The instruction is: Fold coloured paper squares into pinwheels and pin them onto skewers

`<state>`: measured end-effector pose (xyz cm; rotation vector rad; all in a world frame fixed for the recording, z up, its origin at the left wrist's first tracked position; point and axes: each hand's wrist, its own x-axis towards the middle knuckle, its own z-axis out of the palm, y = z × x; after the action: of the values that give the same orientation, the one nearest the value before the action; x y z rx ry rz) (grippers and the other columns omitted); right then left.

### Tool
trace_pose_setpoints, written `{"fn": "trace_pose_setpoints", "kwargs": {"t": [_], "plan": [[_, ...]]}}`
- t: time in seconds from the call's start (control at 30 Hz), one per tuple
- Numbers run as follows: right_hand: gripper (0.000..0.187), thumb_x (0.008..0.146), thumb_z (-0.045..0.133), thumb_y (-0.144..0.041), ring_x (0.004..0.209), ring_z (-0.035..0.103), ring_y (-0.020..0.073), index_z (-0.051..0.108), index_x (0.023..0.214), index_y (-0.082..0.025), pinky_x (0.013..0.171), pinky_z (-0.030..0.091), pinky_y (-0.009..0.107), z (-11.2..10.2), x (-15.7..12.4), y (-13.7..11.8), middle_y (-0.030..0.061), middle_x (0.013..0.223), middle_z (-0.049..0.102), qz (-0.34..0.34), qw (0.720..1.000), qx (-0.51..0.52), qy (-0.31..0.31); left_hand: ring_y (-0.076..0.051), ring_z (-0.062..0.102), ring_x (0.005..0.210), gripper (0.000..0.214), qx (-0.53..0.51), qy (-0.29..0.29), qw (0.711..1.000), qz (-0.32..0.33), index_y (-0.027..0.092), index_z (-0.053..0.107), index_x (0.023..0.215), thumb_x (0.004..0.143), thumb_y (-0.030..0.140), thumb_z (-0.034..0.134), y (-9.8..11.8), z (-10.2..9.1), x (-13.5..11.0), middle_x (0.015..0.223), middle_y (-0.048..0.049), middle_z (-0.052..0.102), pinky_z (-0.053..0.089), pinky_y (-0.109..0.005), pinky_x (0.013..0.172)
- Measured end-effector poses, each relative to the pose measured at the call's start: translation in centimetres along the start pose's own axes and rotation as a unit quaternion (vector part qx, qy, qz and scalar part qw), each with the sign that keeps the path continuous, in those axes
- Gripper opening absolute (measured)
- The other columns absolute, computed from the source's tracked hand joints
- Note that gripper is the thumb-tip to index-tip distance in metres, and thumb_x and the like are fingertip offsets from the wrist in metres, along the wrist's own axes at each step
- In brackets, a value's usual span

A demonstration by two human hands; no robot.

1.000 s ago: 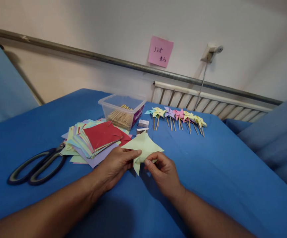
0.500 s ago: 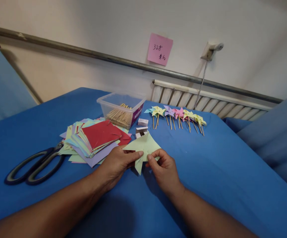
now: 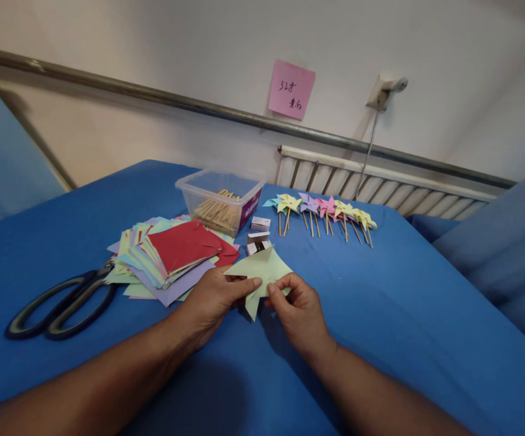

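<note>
Between my hands, above the blue-covered table, is a pale green paper pinwheel (image 3: 264, 264) with folded blades. My left hand (image 3: 217, 297) grips its left side, thumb on top near the middle and fingers underneath. My right hand (image 3: 299, 309) pinches it close to the centre with thumb and forefinger; whether a pin is there is too small to tell. Just beyond the pinwheel stands a small open box (image 3: 257, 243) with something dark inside, and behind it a closed small box (image 3: 261, 224). No stick shows on this pinwheel.
To the left lie a stack of coloured paper squares (image 3: 183, 248) and large scissors (image 3: 62, 306). A clear plastic tub (image 3: 187, 197) holds wooden sticks. Several finished pinwheels (image 3: 326, 209) on sticks lie in a row at the back right, before a radiator (image 3: 380, 181).
The hands and the pale green pinwheel stay nearly where they were. The right thumb and forefinger have shifted slightly left, nearer the pinwheel's centre. The view has moved a little.
</note>
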<state>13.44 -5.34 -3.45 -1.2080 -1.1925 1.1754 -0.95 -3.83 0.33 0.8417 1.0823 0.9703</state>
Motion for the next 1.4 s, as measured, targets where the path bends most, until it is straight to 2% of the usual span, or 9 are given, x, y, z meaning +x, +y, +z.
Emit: {"fn": "trace_pose_setpoints", "kwargs": {"t": [0.3,0.7,0.87,0.97,1.03,1.1,1.17,1.3,1.4], "plan": [[0.023,0.075,0.063,-0.037,0.040,0.038,0.0068,0.054,0.066,-0.019,0.041,0.024,0.019,0.0,0.0,0.0,-0.0040,0.050,0.058,-0.001,1.000,-0.008,-0.001,-0.020,0.062,0.063,0.033,0.000,-0.008,1.000,0.001,0.012,0.070,0.085,0.058,0.028,0.080,0.0,0.0,0.1,0.071,-0.0057,0.069,0.047,-0.035,0.067],[0.024,0.075,0.064,-0.038,0.039,0.036,0.0061,0.054,0.067,-0.018,0.040,0.023,0.018,0.0,0.0,-0.2,-0.0045,0.049,0.056,0.008,1.000,-0.007,-0.002,-0.020,0.062,0.066,0.031,0.024,-0.012,1.000,0.006,0.011,0.070,0.085,0.063,0.031,0.078,-0.2,-0.2,0.1,0.070,-0.0052,0.067,0.048,-0.035,0.070],[0.021,0.078,0.063,-0.036,0.041,0.034,0.0061,0.055,0.070,-0.018,0.040,0.024,0.019,0.0,-0.1,0.2,-0.0046,0.050,0.056,0.013,1.000,-0.006,-0.026,-0.023,0.065,0.070,0.028,0.058,0.003,0.998,0.014,0.011,0.070,0.084,0.062,0.028,0.076,-0.1,-0.3,0.3,0.071,-0.0062,0.069,0.049,-0.035,0.069],[0.019,0.078,0.066,-0.035,0.052,0.048,0.0084,0.058,0.085,-0.019,0.049,0.036,0.019,-0.2,-0.1,0.2,-0.0024,0.064,0.062,-0.009,0.998,0.058,-0.012,-0.023,0.065,0.070,0.030,0.062,0.002,0.998,0.020,0.011,0.070,0.088,0.063,0.025,0.073,0.1,-0.3,0.2,0.074,-0.0067,0.071,0.049,-0.033,0.068],[0.033,0.077,0.069,-0.036,0.069,0.058,0.0118,0.057,0.104,-0.022,0.062,0.045,0.023,-0.5,0.2,0.0,0.0007,0.085,0.066,-0.025,0.991,0.129,0.007,-0.022,0.065,0.071,0.030,0.055,-0.007,0.998,0.017,0.011,0.070,0.091,0.063,0.023,0.072,0.3,-0.3,0.1,0.076,-0.0072,0.072,0.049,-0.032,0.067],[0.047,0.073,0.073,-0.038,0.079,0.062,0.0147,0.053,0.114,-0.023,0.070,0.049,0.027,-0.9,0.6,-0.1,0.0035,0.097,0.066,-0.012,0.984,0.180,0.013,-0.022,0.066,0.070,0.028,0.052,-0.028,0.998,0.008,0.010,0.071,0.091,0.065,0.021,0.068,0.5,-0.3,0.0,0.077,-0.0078,0.073,0.049,-0.032,0.067],[0.047,0.071,0.075,-0.040,0.074,0.063,0.0153,0.056,0.108,-0.019,0.067,0.050,0.028,-1.2,0.9,-0.2,0.0049,0.091,0.067,0.031,0.978,0.207,-0.016,-0.021,0.066,0.069,0.025,0.065,-0.054,0.996,-0.007,0.011,0.071,0.090,0.068,0.020,0.064,0.7,-0.3,-0.2,0.078,-0.0080,0.073,0.050,-0.031,0.067],[0.043,0.067,0.078,-0.038,0.066,0.064,0.0154,0.063,0.098,-0.014,0.066,0.050,0.029,-1.5,0.8,-0.2,0.0064,0.083,0.070,0.118,0.951,0.249,-0.138,-0.017,0.063,0.059,0.020,0.136,-0.110,0.984,-0.041,0.012,0.072,0.086,0.070,0.018,0.062,0.9,-0.5,-0.5,0.071,-0.0053,0.072,0.046,-0.025,0.056],[0.046,0.059,0.083,-0.033,0.062,0.063,0.0145,0.066,0.097,-0.014,0.063,0.049,0.027,-1.3,0.4,-0.4,0.0044,0.079,0.071,0.141,0.947,0.229,-0.174,-0.015,0.060,0.057,0.014,0.181,-0.148,0.971,-0.045,0.013,0.071,0.078,0.068,0.017,0.063,1.0,-0.5,-0.7,0.066,-0.0029,0.070,0.042,-0.022,0.051]]}}
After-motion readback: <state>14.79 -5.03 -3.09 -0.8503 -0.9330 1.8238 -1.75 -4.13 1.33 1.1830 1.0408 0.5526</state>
